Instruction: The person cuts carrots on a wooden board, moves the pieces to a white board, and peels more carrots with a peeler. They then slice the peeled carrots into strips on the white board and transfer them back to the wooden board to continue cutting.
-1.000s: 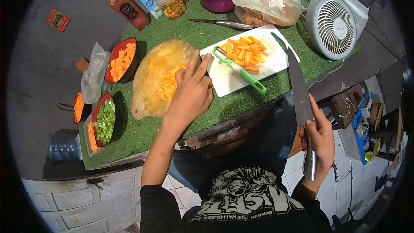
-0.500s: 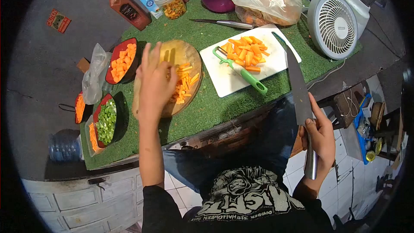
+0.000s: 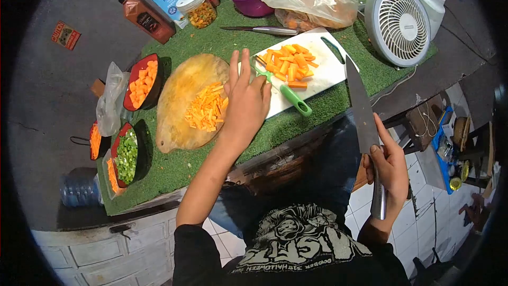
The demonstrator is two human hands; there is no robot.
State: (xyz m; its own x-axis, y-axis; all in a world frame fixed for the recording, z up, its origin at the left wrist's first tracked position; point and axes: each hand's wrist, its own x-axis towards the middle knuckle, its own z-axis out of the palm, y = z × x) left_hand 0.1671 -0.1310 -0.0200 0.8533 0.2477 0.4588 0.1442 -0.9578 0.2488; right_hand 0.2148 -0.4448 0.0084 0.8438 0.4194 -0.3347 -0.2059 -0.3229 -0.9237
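Observation:
My left hand point(image 3: 246, 98) is over the gap between the round wooden board point(image 3: 174, 111) and the white cutting board point(image 3: 323, 69), fingers apart and holding nothing. Thin carrot strips point(image 3: 206, 108) lie on the wooden board, just left of that hand. On the white board sit thicker carrot sticks point(image 3: 291, 63), with a green peeler point(image 3: 295, 99) beside them, its head partly behind my fingers. My right hand point(image 3: 389, 167) grips the handle of a large knife point(image 3: 362, 111), blade pointing up and away, off the table's front edge.
Bowls of carrot cubes point(image 3: 143, 85) and chopped greens point(image 3: 127, 156) stand at the left. Along the back are a sauce bottle point(image 3: 148, 18), a milk carton point(image 3: 168, 0), a jar point(image 3: 201, 13), a smaller knife point(image 3: 264, 30), a plastic bag point(image 3: 312, 0) and a fan point(image 3: 399, 26).
My left hand has moved right, from over the wooden board to the white board's left edge. The knife is still in my right hand. The whole view has shifted slightly.

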